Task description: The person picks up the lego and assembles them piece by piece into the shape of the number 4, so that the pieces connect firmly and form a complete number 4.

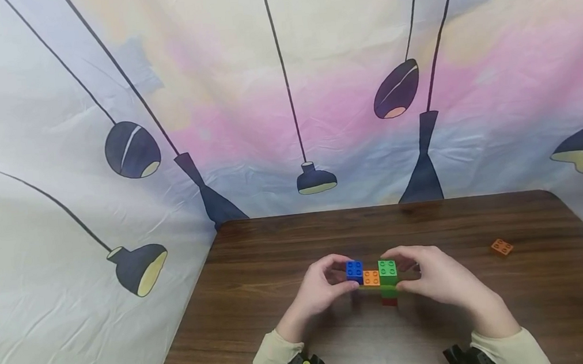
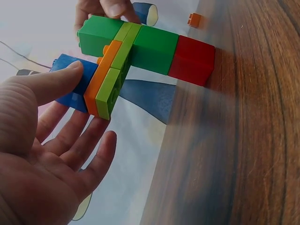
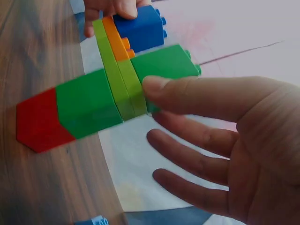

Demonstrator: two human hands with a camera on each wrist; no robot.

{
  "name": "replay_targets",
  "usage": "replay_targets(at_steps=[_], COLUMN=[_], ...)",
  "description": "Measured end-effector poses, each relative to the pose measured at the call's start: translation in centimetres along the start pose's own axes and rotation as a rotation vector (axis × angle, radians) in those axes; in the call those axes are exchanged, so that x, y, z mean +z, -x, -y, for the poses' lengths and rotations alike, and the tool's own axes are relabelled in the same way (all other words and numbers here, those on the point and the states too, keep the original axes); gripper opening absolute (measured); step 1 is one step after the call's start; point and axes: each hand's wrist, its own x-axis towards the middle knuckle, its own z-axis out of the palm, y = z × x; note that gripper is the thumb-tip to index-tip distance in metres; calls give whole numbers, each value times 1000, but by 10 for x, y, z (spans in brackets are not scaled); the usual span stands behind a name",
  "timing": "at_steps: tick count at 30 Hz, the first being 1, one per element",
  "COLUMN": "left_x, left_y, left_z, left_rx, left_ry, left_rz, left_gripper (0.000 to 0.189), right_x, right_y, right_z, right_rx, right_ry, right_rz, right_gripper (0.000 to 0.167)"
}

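Observation:
A joined build of toy building bricks is upright between my hands. A red brick [image 2: 192,60] is at its bottom, then a green brick [image 2: 154,49], then a lime-green layer [image 3: 115,70] reaching sideways. On that layer sit an orange piece [image 1: 371,278], a blue brick [image 1: 354,270] at the left end and another green brick [image 1: 387,269] at the right. My left hand [image 1: 317,286] pinches the blue end between thumb and fingers. My right hand [image 1: 437,276] holds the upper green brick likewise, its lower fingers spread. Whether the red brick touches the table cannot be told.
A loose orange brick [image 1: 502,247] lies on the brown wooden table [image 1: 256,254], toward the back right. A blue studded piece [image 3: 91,221] is partly cut off at the bottom of the right wrist view. Behind the table hangs a cloth [image 1: 244,122] printed with lamps.

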Motion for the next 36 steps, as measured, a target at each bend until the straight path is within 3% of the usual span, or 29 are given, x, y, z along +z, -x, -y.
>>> replay_targets(at_steps=[3,9,18,25,36], left_x=[0,0,0,-1,0], left_y=[0,0,2,3,3], left_z=[-3,-3,-2,-3,-2], left_rx=[-12,-4,-24,-22,-13], left_ry=[-7,-20,-24,-18,-8], left_rz=[-5,-15,-24,-23,-13], left_gripper=[36,36,36,36,36], right_x=[-5,-16,-17,-8,3], right_y=[1,6,13,10,4], right_z=[-4,-21,-55,-67,-71], right_rx=[23,118,261,292,288], right_ry=[23,37,30,23,39], right_rz=[-15,-78,-34,24,-16], right_gripper=[56,48,55,59,54])
